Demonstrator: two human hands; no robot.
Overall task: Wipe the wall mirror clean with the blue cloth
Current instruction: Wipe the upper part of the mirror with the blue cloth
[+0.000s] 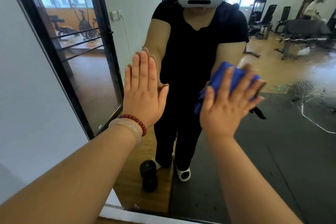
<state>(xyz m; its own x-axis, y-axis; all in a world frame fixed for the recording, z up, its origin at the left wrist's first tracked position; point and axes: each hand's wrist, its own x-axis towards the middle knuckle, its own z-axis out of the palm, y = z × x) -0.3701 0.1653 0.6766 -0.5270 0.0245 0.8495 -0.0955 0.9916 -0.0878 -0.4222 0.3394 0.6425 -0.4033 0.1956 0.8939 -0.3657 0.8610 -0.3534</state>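
The wall mirror (pixel 291 142) fills most of the head view and reflects a person in black clothes with a white headset. My left hand (pixel 143 89) lies flat on the glass, fingers straight and pointing up, with a red bead bracelet and a pale bangle at the wrist. My right hand (pixel 229 100) presses the blue cloth (pixel 236 76) against the mirror with spread, straight fingers. The cloth is bunched under the palm and shows above and to the left of the fingers. Wet streaks and droplets (pixel 301 89) mark the glass to the right of the cloth.
A black door frame with glass (pixel 85 71) stands to the left of the mirror, beside a white wall (pixel 27 87). A black dumbbell (pixel 148 176) shows low in the mirror. Gym machines and benches (pixel 298 31) are reflected at the upper right.
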